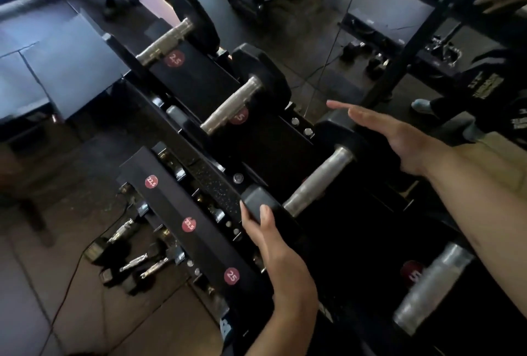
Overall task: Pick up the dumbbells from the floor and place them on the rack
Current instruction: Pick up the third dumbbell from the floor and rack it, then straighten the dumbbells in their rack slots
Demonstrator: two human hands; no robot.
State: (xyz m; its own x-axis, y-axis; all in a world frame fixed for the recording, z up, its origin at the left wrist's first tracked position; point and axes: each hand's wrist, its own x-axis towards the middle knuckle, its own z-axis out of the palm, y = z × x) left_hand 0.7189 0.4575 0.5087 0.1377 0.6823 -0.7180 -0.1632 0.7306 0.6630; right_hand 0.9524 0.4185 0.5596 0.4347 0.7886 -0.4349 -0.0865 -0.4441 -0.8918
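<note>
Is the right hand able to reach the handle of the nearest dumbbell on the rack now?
Probably yes. The right hand is open beside the far head of the dumbbell, and nothing lies over the bare handle. The left hand touches only the near head.

Dull metal dumbbell handle, matt black rack.

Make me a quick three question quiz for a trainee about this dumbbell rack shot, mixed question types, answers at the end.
1. True or false: the left hand touches the near head of a dumbbell on the rack.
2. The right hand is: A) wrapped round the handle, B) open, by the far head.
3. What number is on the red sticker nearest the left wrist?

Key: 1 true; 2 B; 3 25.
</note>
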